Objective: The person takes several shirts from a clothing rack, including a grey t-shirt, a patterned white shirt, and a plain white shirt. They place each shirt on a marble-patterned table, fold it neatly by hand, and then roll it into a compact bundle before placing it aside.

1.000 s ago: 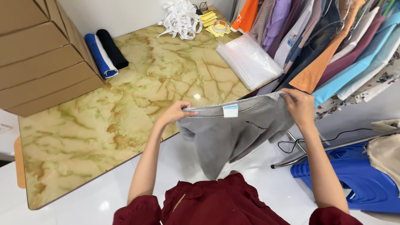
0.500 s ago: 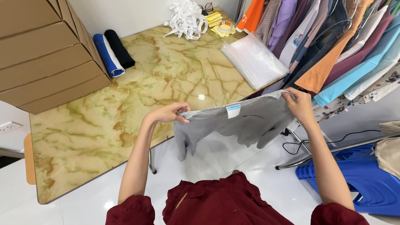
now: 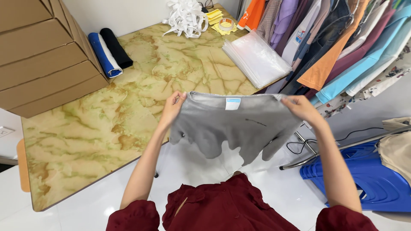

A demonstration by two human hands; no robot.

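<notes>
A grey garment (image 3: pixel 239 126) with a small white and blue label at its top edge hangs in the air in front of me, stretched out between both hands. My left hand (image 3: pixel 173 107) pinches its upper left corner, over the near edge of the marbled yellow-green table (image 3: pixel 107 128). My right hand (image 3: pixel 299 109) grips the upper right corner, just off the table's right end. The cloth hangs loose below in uneven folds.
A stack of brown cardboard boxes (image 3: pixel 43 55) fills the table's far left. Rolled blue (image 3: pixel 105 55) and black (image 3: pixel 116 48) cloths lie beside it. Clear plastic bags (image 3: pixel 257 57), white ribbon (image 3: pixel 186 17) and tape (image 3: pixel 225 23) sit at the back. Hanging clothes (image 3: pixel 338 47) crowd the right; a blue plastic thing (image 3: pixel 355 175) lies below.
Both hands have lifted the grey garment and pulled it wider and flatter. The view has shifted slightly, so the table sits a little farther right in the picture.
</notes>
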